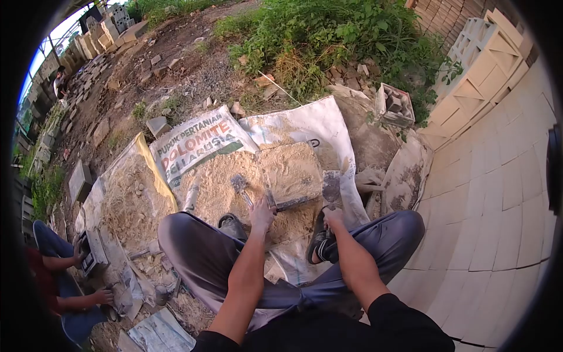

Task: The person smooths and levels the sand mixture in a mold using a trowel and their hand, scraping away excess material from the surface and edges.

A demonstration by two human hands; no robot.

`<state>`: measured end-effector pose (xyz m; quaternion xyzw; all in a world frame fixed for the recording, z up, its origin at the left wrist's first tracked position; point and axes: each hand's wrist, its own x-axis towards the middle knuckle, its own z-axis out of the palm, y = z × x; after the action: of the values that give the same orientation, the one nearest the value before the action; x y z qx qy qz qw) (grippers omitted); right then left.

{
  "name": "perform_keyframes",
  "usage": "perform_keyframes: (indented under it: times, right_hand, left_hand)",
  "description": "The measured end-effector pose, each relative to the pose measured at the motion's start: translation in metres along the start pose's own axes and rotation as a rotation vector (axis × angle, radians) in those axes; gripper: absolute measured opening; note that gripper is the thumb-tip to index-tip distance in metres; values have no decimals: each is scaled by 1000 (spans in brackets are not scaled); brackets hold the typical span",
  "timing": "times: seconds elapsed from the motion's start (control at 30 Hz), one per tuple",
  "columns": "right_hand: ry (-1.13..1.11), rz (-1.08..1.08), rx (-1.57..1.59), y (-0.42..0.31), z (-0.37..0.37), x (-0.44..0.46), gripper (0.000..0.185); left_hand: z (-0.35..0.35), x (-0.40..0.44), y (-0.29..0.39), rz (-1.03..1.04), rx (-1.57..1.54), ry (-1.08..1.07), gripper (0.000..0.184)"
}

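My left hand point(262, 215) is closed at the near left corner of a rectangular mould point(296, 203) heaped with pale sandy powder. A short-handled tool with a blocky grey head point(238, 183) runs into its fingers; a bar at the mould's corner also meets them, and the exact grip is partly hidden. My right hand point(333, 217) is wrapped round the handle of a flat-bladed trowel point(331, 186), its blade pointing away from me, right of the mould. Loose powder point(220, 176) surrounds the mould on spread white sacks point(343, 132).
A co-worker's hands point(104, 295) are at the lower left, near a metal mould point(94, 258). Stacked pale blocks point(481, 193) line the right side. A crate point(394, 105) with rubble stands by the weeds point(328, 41). My sandalled feet point(319, 243) flank the powder.
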<state>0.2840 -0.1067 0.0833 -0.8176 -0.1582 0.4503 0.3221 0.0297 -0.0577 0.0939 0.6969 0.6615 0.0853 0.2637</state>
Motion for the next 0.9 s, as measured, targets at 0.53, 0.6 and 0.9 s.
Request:
perform_keyframes:
  times: [0.53,0.6,0.9]
  right_hand:
    - [-305,-508,-705,-4,110,-68,32]
    - [-197,-555,-590,-24,98,-79,36]
    - [449,-404,-277,-46,50,-15,34]
  left_hand:
    - [39,31,-63,-300,-735,163,23]
    - [17,20,-58,-343,-795,112,26]
    - [9,33,-7,-68,-451,152,70]
